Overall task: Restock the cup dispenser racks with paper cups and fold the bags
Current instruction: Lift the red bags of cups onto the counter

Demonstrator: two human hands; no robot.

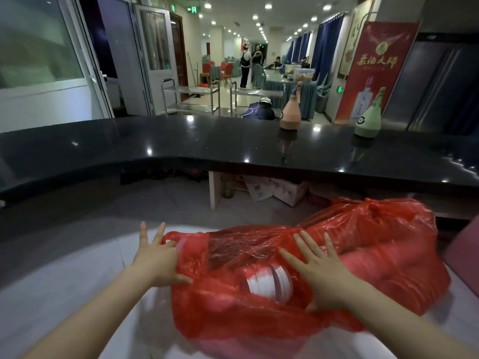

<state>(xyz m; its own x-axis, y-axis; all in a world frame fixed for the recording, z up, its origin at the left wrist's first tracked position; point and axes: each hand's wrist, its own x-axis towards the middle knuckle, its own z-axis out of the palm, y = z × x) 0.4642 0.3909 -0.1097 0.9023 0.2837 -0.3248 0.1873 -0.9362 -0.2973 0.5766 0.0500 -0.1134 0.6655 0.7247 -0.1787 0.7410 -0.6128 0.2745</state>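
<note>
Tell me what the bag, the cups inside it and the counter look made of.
Bag: thin, glossy red plastic film; it crinkles and is see-through. Cups: probably paper; white, matte, stacked rims. Counter: polished black stone or similar; it mirrors the ceiling lights.

Cups (269, 283) lie in the bag (363, 255) before the counter (181, 141); two bottles (290, 110) stand on it.

Two bare forearms are seen, uncovered by any sleeve as far as the lower edge, and the left hand (155, 257) and right hand (320, 274) are left ungloved.
</note>
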